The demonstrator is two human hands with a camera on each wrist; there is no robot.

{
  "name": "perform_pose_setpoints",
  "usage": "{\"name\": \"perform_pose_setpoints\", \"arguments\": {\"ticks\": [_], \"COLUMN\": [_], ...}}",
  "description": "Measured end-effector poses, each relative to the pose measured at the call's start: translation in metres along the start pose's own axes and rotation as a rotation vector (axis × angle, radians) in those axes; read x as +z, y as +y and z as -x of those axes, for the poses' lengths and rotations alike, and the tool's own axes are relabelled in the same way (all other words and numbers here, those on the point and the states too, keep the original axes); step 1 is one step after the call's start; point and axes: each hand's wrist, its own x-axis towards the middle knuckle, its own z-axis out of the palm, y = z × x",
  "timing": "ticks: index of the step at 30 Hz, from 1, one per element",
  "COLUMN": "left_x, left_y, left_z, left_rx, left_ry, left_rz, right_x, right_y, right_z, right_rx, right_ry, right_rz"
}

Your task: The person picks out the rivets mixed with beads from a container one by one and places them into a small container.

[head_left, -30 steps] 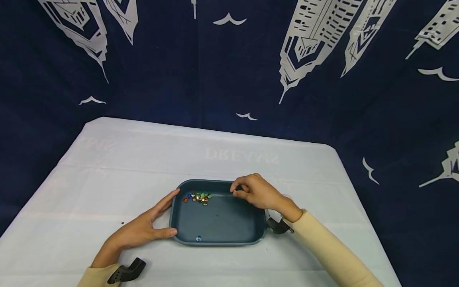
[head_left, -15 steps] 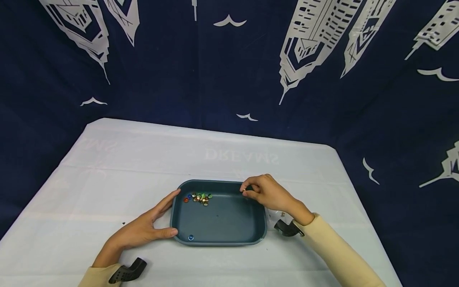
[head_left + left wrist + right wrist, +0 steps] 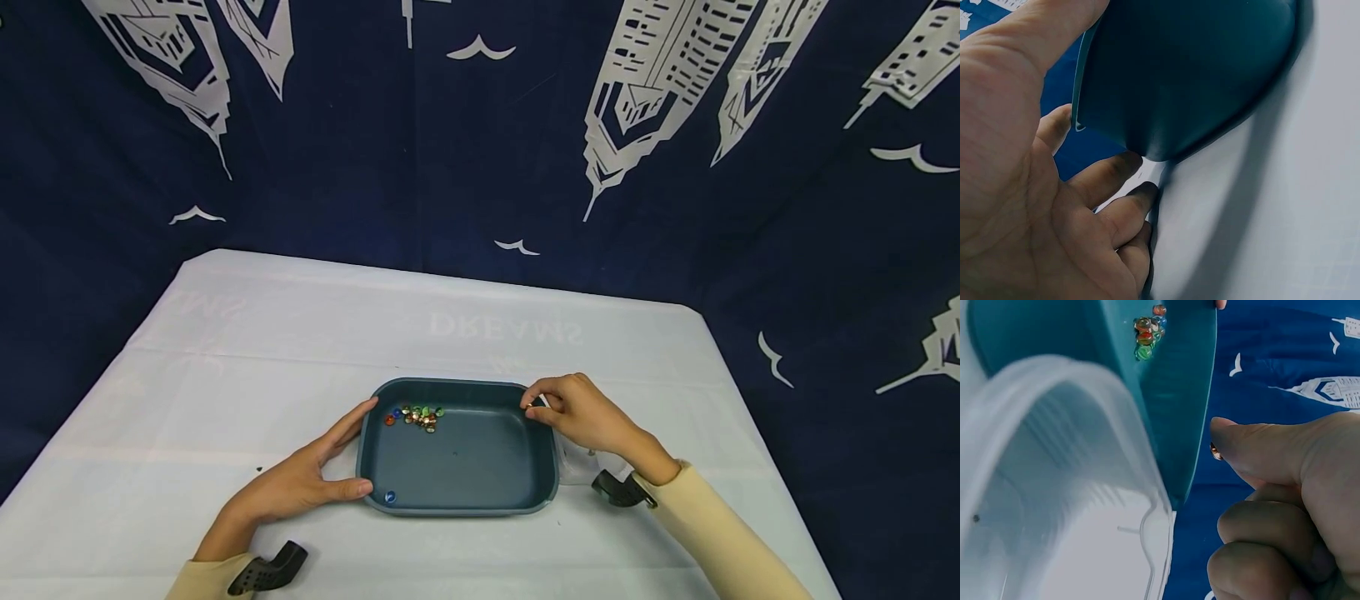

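Several coloured glass marbles lie grouped in the far left part of a dark teal tray, and one blue marble sits alone at its near left corner. My left hand rests against the tray's left end, fingers straight and spread, thumb at the rim. Above the far right corner, my right hand pinches a small amber marble between thumb and index finger; the other fingers are curled in the right wrist view. Beside the tray, a clear plastic container stands below this hand.
A white cloth covers the table, with a dark blue printed curtain behind it. Dark cameras are worn on the left wrist and right wrist. A tiny dark speck lies left of the tray.
My right hand has moved right and slightly nearer, carrying the amber marble toward the tray's right edge. The blue marble has rolled left along the near side. My left hand stays put.
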Motion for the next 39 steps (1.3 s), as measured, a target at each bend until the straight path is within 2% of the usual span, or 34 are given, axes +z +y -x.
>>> {"name": "perform_pose_setpoints", "arguments": {"ticks": [14,27,39], "left_x": [0.001,0.000,0.000], "left_y": [-0.001,-0.002,-0.003], "left_z": [0.001,0.000,-0.001], "left_rx": [0.012,0.013,0.013], "left_ry": [0.003,-0.001,-0.003], "left_rz": [-0.010,-0.002,-0.007], "right_x": [-0.009,-0.019,-0.017], "right_y": [0.013,0.022,0.030], "right_z": [0.019,0.040,0.049], "right_rx": [0.043,0.116,0.130], "right_ry": [0.028,0.106,0.106], "right_rz": [0.009,0.022,0.029]}}
